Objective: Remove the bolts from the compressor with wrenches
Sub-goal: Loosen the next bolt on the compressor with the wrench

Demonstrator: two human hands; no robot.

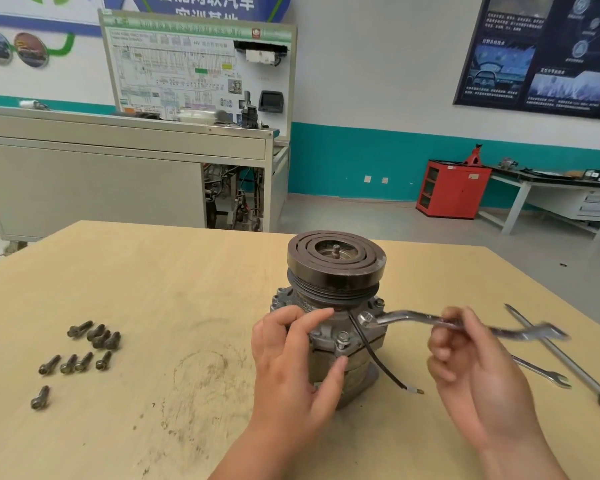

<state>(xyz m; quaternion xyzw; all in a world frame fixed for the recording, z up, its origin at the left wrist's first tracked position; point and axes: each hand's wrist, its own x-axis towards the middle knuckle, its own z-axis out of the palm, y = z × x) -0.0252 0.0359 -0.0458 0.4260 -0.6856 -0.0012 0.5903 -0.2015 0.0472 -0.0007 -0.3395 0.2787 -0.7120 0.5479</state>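
In the middle of the frame the compressor (336, 265) is standing upright on the wooden table (153, 271), with its pulley on top. My left hand (291, 362) is gripping its body, fingers curled around the flange and the thumb lying under one flange bolt (342, 337). My right hand (465, 355) is pinching the handle of one ring wrench (406, 317), whose ring end is sitting on a bolt at the right side of the flange; its far end is blurred.

At the lower left, nine loose bolts (84, 362) are lying on the table: four in a cluster, four in a row, one alone. At the right, one second wrench (548, 374) and one screwdriver (565, 360) are lying, partly hidden behind my right hand. One black wire (374, 358) is hanging from the compressor, between my hands.
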